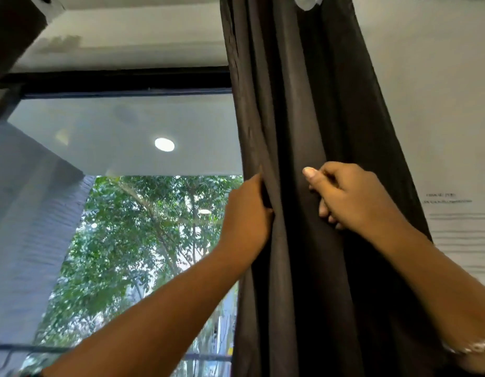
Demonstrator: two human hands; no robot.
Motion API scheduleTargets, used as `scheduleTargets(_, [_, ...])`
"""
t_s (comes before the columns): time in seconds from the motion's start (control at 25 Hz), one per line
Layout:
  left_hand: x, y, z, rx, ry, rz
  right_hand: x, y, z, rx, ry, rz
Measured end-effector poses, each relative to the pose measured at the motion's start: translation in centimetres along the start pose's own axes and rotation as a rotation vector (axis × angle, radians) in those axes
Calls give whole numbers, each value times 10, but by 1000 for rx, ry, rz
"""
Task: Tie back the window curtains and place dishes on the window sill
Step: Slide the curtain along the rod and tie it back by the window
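Observation:
A dark grey curtain [304, 104] hangs gathered in folds right of the middle, from the top edge down past the bottom. My left hand [244, 213] grips the curtain's left edge, fingers curled round behind the cloth. My right hand [347, 197] holds a fold of the same curtain a little to the right, thumb laid on the front and fingers curled into the fabric. Both arms reach up from below. No dishes and no window sill are in view.
The window pane [121, 186] fills the left half, with trees outside and a ceiling light reflected in it. A black frame bar [119, 80] runs across above. A white wall [448, 104] with a printed sheet [453, 213] stands right of the curtain.

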State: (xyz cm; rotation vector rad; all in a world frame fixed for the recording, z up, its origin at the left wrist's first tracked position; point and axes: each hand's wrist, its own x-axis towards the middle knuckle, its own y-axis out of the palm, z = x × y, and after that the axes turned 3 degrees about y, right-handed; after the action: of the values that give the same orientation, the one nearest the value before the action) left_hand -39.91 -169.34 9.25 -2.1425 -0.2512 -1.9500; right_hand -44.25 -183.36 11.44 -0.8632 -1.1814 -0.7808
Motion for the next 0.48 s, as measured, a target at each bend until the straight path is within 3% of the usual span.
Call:
scheduleTargets(0.2, [-53, -53, 32, -58, -62, 11, -50, 32, 53, 57, 11, 24])
scheduleTargets(0.36, [-86, -83, 37, 6, 59, -8, -95, 55, 87, 18, 11, 29])
scheduleTargets(0.48, [-98, -100, 38, -30, 24, 22, -119, 67, 98, -23, 95, 25])
